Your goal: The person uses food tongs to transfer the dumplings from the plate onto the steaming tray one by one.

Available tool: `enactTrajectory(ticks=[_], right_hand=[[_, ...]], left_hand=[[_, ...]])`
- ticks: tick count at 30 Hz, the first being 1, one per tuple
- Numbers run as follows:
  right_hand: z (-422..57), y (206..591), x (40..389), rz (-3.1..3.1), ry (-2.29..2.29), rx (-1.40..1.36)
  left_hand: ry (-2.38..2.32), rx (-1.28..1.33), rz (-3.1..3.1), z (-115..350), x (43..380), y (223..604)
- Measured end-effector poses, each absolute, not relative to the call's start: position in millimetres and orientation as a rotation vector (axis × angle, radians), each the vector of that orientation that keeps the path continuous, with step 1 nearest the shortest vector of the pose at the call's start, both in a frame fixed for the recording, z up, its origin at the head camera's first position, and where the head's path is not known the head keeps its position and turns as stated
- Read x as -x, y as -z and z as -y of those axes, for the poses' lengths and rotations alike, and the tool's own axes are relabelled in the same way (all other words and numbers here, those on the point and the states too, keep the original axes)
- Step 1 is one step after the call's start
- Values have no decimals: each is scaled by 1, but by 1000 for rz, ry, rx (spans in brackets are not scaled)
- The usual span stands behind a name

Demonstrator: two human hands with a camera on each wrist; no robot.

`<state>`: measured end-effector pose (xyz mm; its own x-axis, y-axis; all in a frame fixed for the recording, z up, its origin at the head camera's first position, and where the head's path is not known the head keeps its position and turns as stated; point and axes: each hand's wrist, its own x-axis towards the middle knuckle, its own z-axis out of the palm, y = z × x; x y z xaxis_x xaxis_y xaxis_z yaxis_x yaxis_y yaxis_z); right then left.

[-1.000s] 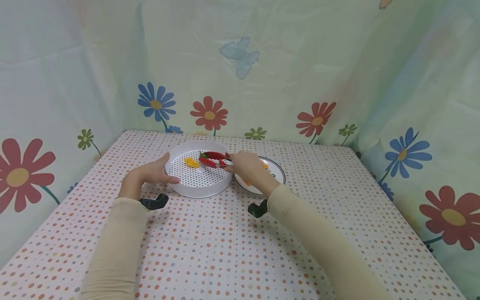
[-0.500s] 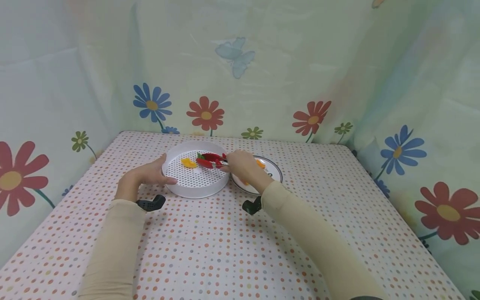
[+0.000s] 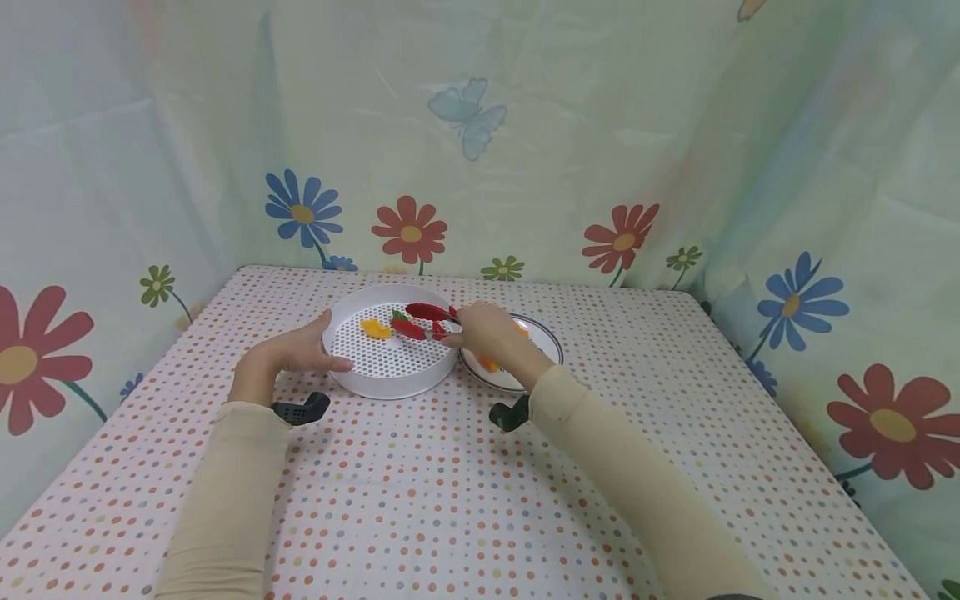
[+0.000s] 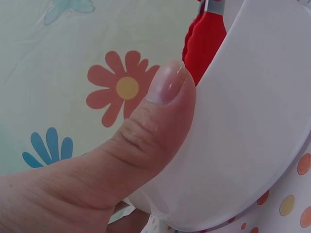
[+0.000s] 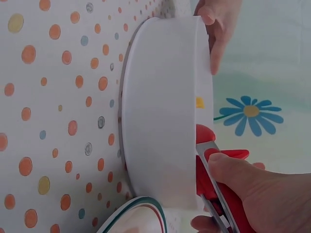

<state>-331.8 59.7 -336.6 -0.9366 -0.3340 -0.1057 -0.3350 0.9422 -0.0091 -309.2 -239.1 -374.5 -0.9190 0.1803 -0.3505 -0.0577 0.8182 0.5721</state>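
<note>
A round white tray (image 3: 390, 387) with a perforated floor and raised wall stands on the table. My left hand (image 3: 303, 346) holds its left side, thumb (image 4: 167, 92) at the rim and fingers outside. My right hand (image 3: 491, 329) grips red-tipped metal tongs (image 3: 408, 329) that reach over the tray's right wall. The tong tips are spread apart. A small green piece (image 3: 399, 315) sits at the tips, partly hidden by them. Left of it, a yellow piece (image 3: 376, 328) lies on the perforated floor. In the right wrist view, the tray wall hides most of the inside.
Close to the tray's right side is a white plate (image 3: 553, 354) with a dark rim, partly under my right forearm. Orange pieces (image 3: 488, 365) lie on it. A dotted cloth (image 3: 420, 500) covers the table, and a flowered curtain (image 3: 555, 167) hangs behind and at the sides.
The tong tips have spread apart, and the green piece that was between them now shows lower on the tray floor. The left hand keeps its place on the tray. The view has shifted slightly.
</note>
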Motion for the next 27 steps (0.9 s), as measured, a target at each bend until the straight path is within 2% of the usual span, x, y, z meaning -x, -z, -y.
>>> enactTrajectory(ticks=[10, 27], right_hand=[[-73, 328, 317, -3027, 81, 542], [-162, 337, 292, -3093, 263, 297]], left_hand=[[-838, -83, -2616, 240, 310, 378], [-835, -88, -2617, 240, 312, 376]])
